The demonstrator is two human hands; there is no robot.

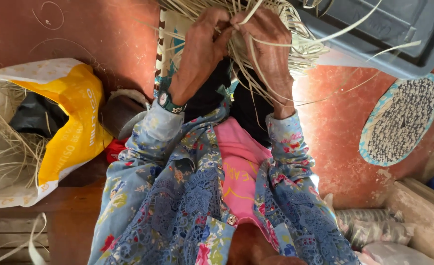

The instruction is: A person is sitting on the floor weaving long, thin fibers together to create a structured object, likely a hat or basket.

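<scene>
Both hands meet over a bundle of pale straw strips (280, 46) at the top of the lap. The left hand (199, 49), a green wristwatch (169, 102) on its wrist, pinches strands between curled fingers; the right hand (271, 46) closes around strips just beside it, knuckles touching. Beyond the right hand sits a grey plastic bin (389, 34), and, lower, what seems a round woven mat (401, 120). Well off the left hand lies a yellow-and-white bag (74, 127) of straw.
</scene>
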